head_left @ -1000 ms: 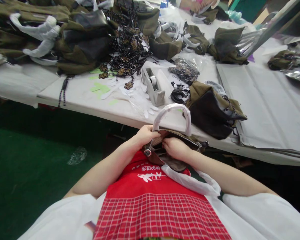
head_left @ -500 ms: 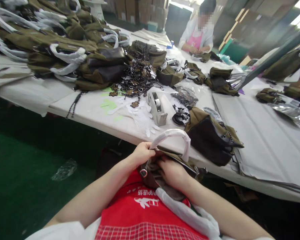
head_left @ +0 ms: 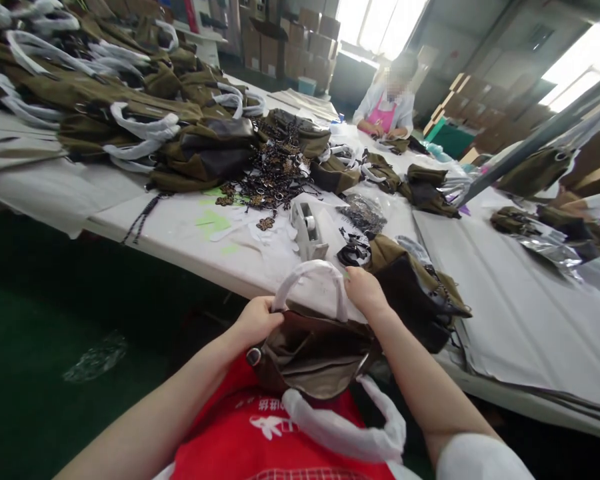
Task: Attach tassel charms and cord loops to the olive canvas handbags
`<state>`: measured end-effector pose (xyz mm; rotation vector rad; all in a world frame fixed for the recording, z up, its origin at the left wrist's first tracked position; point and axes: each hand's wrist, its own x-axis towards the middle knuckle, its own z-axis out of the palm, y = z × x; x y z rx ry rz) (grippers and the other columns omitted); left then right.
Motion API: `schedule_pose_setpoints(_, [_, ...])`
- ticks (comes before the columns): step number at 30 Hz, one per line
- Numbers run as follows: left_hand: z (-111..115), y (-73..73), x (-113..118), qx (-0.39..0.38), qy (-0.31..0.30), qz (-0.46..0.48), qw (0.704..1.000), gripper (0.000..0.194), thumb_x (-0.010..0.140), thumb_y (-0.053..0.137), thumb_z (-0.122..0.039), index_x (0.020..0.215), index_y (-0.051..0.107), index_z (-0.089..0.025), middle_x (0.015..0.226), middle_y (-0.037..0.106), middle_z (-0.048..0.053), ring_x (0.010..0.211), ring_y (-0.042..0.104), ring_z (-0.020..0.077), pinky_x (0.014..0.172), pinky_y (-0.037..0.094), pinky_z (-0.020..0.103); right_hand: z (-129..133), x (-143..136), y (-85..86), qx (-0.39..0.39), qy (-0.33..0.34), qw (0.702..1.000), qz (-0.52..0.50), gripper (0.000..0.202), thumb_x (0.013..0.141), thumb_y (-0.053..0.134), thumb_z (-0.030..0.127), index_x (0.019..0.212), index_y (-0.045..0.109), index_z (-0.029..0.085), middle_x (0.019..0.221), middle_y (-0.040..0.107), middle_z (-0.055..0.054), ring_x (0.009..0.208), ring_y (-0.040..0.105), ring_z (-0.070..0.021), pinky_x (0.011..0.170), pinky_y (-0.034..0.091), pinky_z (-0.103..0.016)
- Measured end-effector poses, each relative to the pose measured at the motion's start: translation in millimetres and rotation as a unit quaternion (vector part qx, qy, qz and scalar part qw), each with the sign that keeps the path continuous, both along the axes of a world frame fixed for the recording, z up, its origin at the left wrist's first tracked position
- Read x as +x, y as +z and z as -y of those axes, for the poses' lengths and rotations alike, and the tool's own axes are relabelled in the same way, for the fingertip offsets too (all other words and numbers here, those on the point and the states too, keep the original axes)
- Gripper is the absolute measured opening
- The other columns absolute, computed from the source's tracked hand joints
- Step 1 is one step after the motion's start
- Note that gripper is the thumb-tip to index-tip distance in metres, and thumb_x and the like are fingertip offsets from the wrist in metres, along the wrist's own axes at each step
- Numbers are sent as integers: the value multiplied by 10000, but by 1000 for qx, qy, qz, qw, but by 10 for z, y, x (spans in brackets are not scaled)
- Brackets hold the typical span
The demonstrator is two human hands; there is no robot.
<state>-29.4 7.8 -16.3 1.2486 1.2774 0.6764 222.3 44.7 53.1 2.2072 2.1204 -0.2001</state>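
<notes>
An olive-brown handbag [head_left: 320, 363] rests against my red apron, its mouth wide and its brownish lining showing. My left hand [head_left: 257, 321] pinches the bag's left rim beside the foot of the far handle [head_left: 307, 268], which is wrapped in white. The near handle [head_left: 340, 433], wrapped the same way, flops down over the apron. My right hand [head_left: 364, 290] is outside the bag, just right of the far handle, fingers drawn together. A small pale green bit shows at its fingertips; what it is I cannot make out.
Just beyond stand a tape dispenser [head_left: 307, 230], coiled black straps [head_left: 354, 250] and another bag [head_left: 415, 287]. Dark beaded charms [head_left: 275, 173] lie heaped farther back. Many bags [head_left: 130, 113] pile up at left. A person in a pink apron [head_left: 383, 117] works across the table.
My right hand has come out of the bag and moved up beside the far handle. The bag's mouth now gapes wider. My left hand still grips the rim.
</notes>
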Motion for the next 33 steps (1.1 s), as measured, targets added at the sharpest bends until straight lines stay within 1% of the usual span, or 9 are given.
schedule_pose_setpoints(7, [56, 83, 86, 22, -24, -35, 999, 143, 613, 614, -214, 684, 725, -160, 577, 648, -20, 552, 556, 141, 514, 386, 214, -377, 47, -376, -64, -27, 997, 39, 269, 921, 497, 133, 909, 748, 36, 961, 724, -255, 937, 710, -293, 792, 511, -323])
schedule_pose_setpoints(12, [56, 91, 64, 18, -15, -36, 999, 183, 606, 619, -215, 719, 743, -142, 594, 651, -11, 560, 555, 134, 520, 386, 212, -142, 176, -48, 64, -26, 998, -3, 341, 993, 396, 192, 1120, 688, 68, 1020, 721, -224, 965, 700, -267, 848, 512, -345])
schedule_pose_setpoints(14, [55, 80, 55, 6, -15, -25, 1000, 196, 607, 623, -217, 738, 747, -138, 608, 657, -7, 566, 562, 134, 526, 394, 213, 135, 169, 150, 248, -9, 955, -164, 361, 1016, 392, 288, 1207, 635, 100, 849, 737, -134, 746, 712, -205, 735, 543, -305])
schedule_pose_setpoints(16, [52, 75, 58, -10, -17, -7, 1000, 195, 604, 634, -219, 742, 745, -137, 628, 671, -1, 576, 576, 138, 535, 409, 217, 447, 87, 312, 305, 61, 891, -331, 332, 1008, 426, 329, 1201, 632, 153, 719, 708, -45, 526, 647, -150, 559, 524, -254])
schedule_pose_setpoints(18, [51, 84, 80, -25, -22, 15, 999, 184, 599, 650, -222, 735, 740, -138, 638, 679, 3, 577, 583, 140, 538, 422, 221, 694, -80, 373, 168, 223, 881, -381, 244, 975, 496, 284, 1114, 679, 202, 815, 730, -37, 541, 650, -125, 545, 518, -228])
schedule_pose_setpoints(22, [57, 135, 170, -33, -26, 52, 998, 162, 590, 685, -219, 724, 727, -138, 628, 670, -8, 568, 578, 130, 532, 429, 217, 824, -486, 158, -104, 405, 895, -156, 258, 928, 498, 109, 1026, 720, 196, 980, 742, -72, 820, 706, -179, 746, 537, -263])
schedule_pose_setpoints(25, [60, 156, 220, -21, -38, 66, 997, 148, 603, 692, -229, 710, 726, -134, 595, 644, -20, 552, 561, 119, 521, 407, 208, 783, -574, -49, -136, 365, 919, -60, 246, 939, 505, 133, 1092, 697, 154, 1020, 736, -114, 900, 698, -221, 808, 524, -297])
schedule_pose_setpoints(30, [60, 139, 229, -22, -38, 62, 997, 183, 606, 708, -267, 728, 726, -132, 613, 649, -15, 554, 557, 123, 546, 422, 222, 881, -267, -161, -148, 192, 963, -121, 221, 951, 521, 270, 949, 723, 180, 934, 744, -86, 874, 687, -214, 806, 499, -295])
schedule_pose_setpoints(33, [83, 157, 257, -25, -63, 64, 996, 221, 619, 712, -290, 769, 735, -129, 610, 633, -18, 558, 546, 122, 551, 414, 223, 948, -117, -278, -238, 50, 946, -216, 206, 895, 562, 216, 1033, 693, 138, 843, 732, -84, 672, 655, -176, 668, 495, -286])
